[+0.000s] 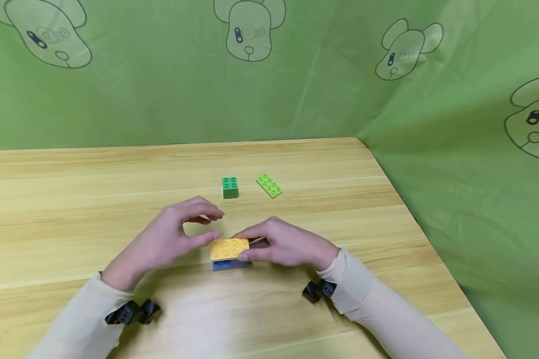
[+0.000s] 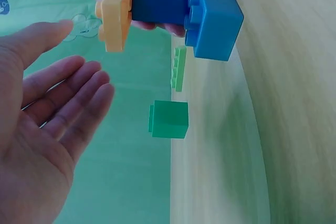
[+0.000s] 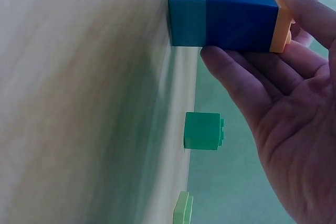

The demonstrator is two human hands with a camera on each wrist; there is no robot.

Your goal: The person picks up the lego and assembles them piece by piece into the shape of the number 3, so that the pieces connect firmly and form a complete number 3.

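A small stack of toy building bricks stands on the table in front of the person. At its base is a blue brick (image 1: 230, 265), with a darker blue brick (image 3: 241, 17) on one end of it and a flat yellow-orange brick (image 1: 229, 249) across the top, overhanging to the left. The right hand (image 1: 287, 244) holds the stack at its right end, thumb near the yellow brick's front edge and fingers behind. Beside the left end, the left hand (image 1: 170, 237) is spread with loosely bent fingers; its thumb tip comes close to the yellow brick, and its palm (image 2: 37, 161) holds nothing.
Farther back on the wooden table (image 1: 94, 199) are a green square brick (image 1: 230, 188) and a flat light-green brick (image 1: 269, 185), lying at an angle. A green cloth (image 1: 296, 99) with printed bear heads hangs behind the table and along its right side.
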